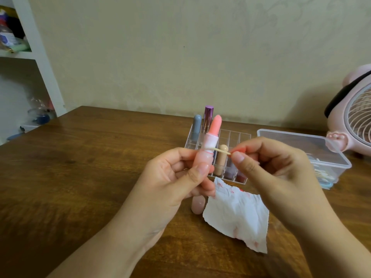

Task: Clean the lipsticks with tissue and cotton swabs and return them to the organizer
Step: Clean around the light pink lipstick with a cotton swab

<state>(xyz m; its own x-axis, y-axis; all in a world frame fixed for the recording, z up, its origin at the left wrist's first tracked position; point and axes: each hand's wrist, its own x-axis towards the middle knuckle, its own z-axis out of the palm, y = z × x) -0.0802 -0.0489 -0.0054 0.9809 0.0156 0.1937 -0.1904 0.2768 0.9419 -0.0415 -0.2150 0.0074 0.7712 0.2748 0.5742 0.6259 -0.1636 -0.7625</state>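
My left hand grips a pale pink lipstick upright, its coral bullet extended above a white collar. My right hand pinches a cotton swab whose tip touches the lipstick's collar. Behind the hands stands a clear organizer with a grey lipstick, a purple lipstick and a beige one in its slots. A stained white tissue lies on the table below my hands. A pink cap lies beside it.
A clear plastic box holding cotton swabs sits right of the organizer. A pink fan stands at the far right. White shelves with clutter are at the left. The wooden table spreads leftward.
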